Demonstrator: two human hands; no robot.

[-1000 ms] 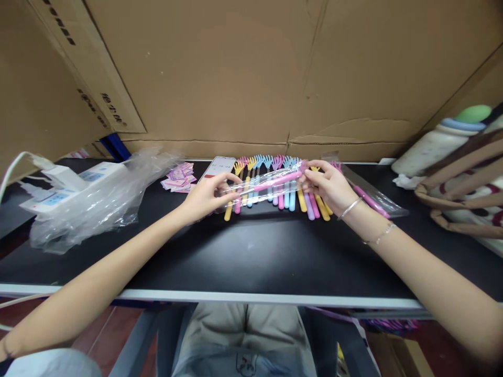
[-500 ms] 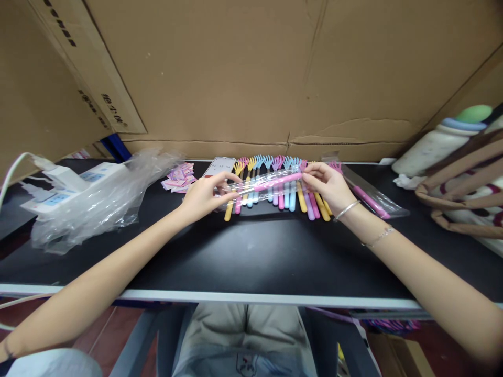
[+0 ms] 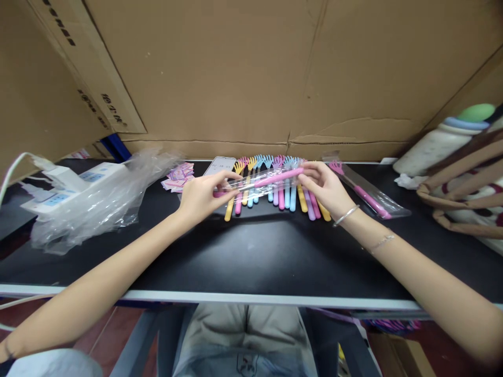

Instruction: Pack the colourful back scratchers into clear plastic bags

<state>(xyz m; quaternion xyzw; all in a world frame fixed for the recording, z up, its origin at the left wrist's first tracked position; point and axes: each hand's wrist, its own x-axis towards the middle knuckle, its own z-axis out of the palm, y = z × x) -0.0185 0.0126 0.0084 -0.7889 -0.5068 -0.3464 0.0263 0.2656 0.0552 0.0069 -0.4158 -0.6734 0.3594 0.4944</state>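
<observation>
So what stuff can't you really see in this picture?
- Phone, head view: screen digits too small to read; the left hand covers its near end.
- Row of coloured forks: middles hidden behind the clear sleeve and the right hand.
- Striped bag: cut off by the right edge.

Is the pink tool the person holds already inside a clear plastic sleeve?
Yes, the pink tool lies inside a clear sleeve held between the left hand and right hand.

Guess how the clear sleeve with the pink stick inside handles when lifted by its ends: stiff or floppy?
Likely stiff along its length: the sleeve spans straight between left hand and right hand, held up by the pink stick inside. Probably light; fingertips suffice. The glossy film looks slippery.
</observation>
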